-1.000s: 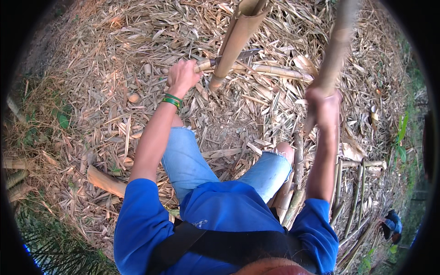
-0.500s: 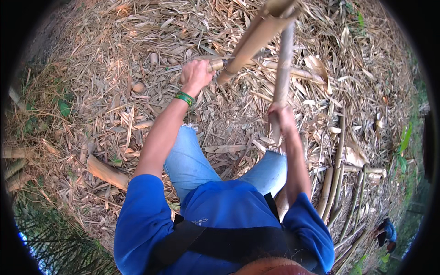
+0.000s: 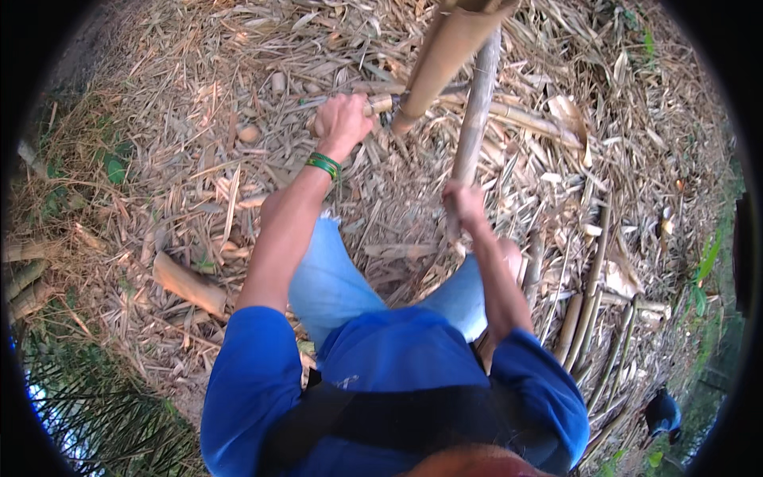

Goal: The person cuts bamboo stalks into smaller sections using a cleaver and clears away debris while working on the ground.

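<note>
My left hand (image 3: 343, 126), with a green band at its wrist, is closed round the wooden handle of a long knife (image 3: 383, 103). Its dark blade runs into or behind a bamboo piece (image 3: 449, 60) that stands tilted, its wide hollow end toward the top edge; I cannot tell how deep the blade sits. In my right hand (image 3: 467, 205) is a thick wooden stick (image 3: 477, 115), gripped near its lower end. The stick's far end reaches up beside the bamboo and is partly hidden by it.
Dry leaves and chips (image 3: 191, 119) cover the ground. A cut bamboo chunk (image 3: 189, 284) lies left of my legs, and a bamboo length (image 3: 536, 123) beyond the knife. Several poles (image 3: 588, 310) lie at the right. Another person (image 3: 662, 413) is far off at lower right.
The stick has swung left and my right hand has moved left with it. The bamboo has shifted slightly up in the picture. My left hand keeps hold of the knife handle.
</note>
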